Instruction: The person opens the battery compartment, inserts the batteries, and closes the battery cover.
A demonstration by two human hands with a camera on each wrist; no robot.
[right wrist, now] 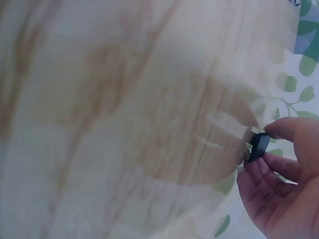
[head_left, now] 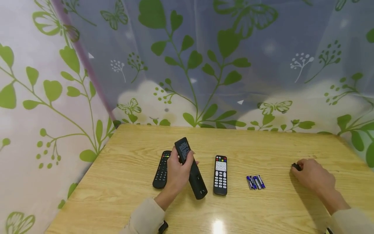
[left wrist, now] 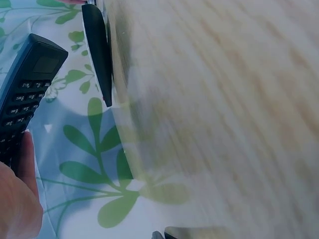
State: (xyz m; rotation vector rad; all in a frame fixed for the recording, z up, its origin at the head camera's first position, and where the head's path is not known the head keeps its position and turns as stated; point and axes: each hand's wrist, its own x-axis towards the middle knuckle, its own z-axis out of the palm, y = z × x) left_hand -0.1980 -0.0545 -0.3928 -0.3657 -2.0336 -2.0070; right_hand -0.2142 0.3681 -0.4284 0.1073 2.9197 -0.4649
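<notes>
Beige fabric sleeve (head_left: 147, 215) nearest, left grip (head_left: 177, 172) clasping a tilted black plastic remote (head_left: 195, 177)! Right grip (head_left: 316, 176) pinches a small black plastic piece (right wrist: 260, 145); slackening could drop it.

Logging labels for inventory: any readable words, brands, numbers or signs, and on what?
No text reads clearly.
Held remote, back label: too small.
Held remote, keys in left wrist view: too blurred.
White-keyed remote: key marks too small.
Leftmost remote: key marks too small.
Batteries: any print too small.
Small black piece: none visible.
</notes>
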